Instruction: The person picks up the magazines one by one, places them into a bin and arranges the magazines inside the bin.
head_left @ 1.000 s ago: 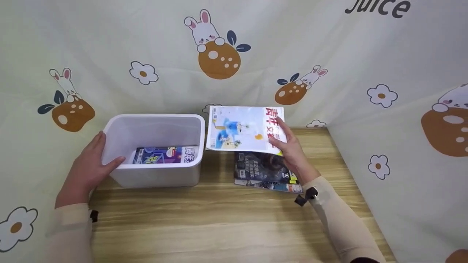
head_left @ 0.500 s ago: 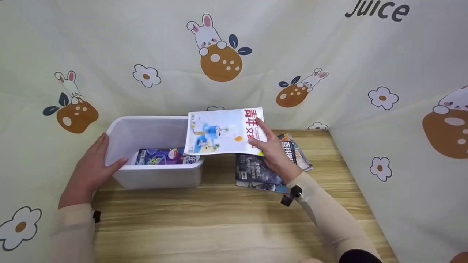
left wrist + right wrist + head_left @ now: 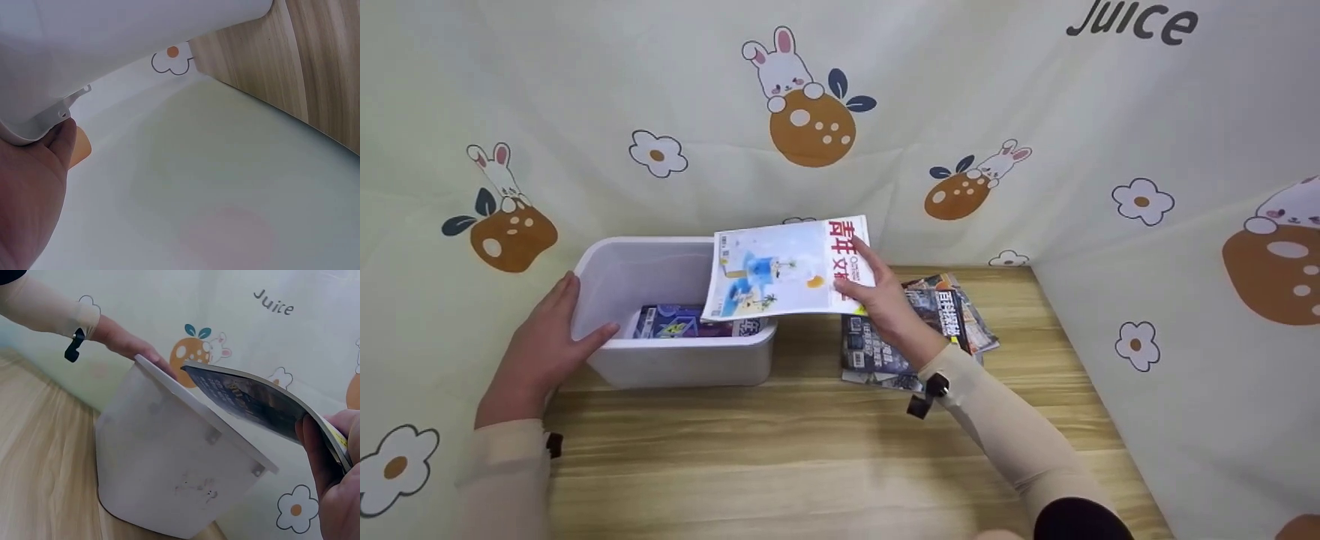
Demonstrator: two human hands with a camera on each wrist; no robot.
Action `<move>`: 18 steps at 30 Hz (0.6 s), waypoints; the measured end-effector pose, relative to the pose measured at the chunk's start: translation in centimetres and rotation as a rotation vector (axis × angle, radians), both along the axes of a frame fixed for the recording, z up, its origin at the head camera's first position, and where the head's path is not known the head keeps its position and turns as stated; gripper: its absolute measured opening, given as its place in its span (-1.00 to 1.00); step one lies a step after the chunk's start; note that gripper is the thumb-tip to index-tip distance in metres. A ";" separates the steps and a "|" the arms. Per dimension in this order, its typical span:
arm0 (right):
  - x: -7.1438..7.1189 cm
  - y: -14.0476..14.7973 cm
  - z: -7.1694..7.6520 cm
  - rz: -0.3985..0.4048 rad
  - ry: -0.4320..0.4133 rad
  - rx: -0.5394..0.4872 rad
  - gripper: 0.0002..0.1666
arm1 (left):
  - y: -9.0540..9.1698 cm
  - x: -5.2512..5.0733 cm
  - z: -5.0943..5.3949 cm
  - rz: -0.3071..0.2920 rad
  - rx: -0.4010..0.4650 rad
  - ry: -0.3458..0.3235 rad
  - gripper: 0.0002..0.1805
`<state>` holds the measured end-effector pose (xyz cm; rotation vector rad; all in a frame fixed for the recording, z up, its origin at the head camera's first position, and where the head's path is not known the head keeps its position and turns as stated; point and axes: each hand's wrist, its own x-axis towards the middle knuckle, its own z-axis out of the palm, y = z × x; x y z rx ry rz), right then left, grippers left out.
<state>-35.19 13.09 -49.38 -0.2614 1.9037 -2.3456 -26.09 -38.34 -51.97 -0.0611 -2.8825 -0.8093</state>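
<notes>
My right hand (image 3: 896,311) pinches a white magazine (image 3: 787,262) by its right edge, thumb on the cover. The magazine's left part hangs over the right side of a white bin (image 3: 682,364). In the right wrist view the right hand (image 3: 340,467) grips the magazine (image 3: 247,394), whose dark underside shows above the bin (image 3: 163,450). My left hand (image 3: 536,341) holds the bin's left rim, thumb over the near edge; the left wrist view shows that hand (image 3: 34,191) under the rim. Inside the bin lies a purple magazine (image 3: 667,322), partly covered from view.
Dark magazines (image 3: 877,349) lie in an uneven stack on the wooden table (image 3: 810,465), right of the bin and partly behind my right hand. A printed curtain (image 3: 697,90) rises behind the table and along both sides.
My right hand has carried the white magazine leftward, from beside the bin to over its right side. More of the dark stack shows. My left hand keeps its hold on the rim.
</notes>
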 end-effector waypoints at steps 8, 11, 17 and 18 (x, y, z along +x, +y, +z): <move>-0.2 -2.1 0.1 0.018 0.031 0.004 0.09 | 0.1 0.0 0.2 0.005 0.002 -0.003 0.30; -0.2 -2.9 0.2 0.027 0.036 0.010 0.11 | 0.1 -0.1 0.2 0.004 0.002 0.001 0.30; -0.2 -4.6 0.1 0.049 0.027 -0.008 0.19 | 0.1 0.0 0.1 0.003 -0.005 0.011 0.29; -0.2 -4.9 0.1 0.050 0.027 -0.011 0.19 | 0.1 0.0 0.0 0.003 -0.007 0.010 0.29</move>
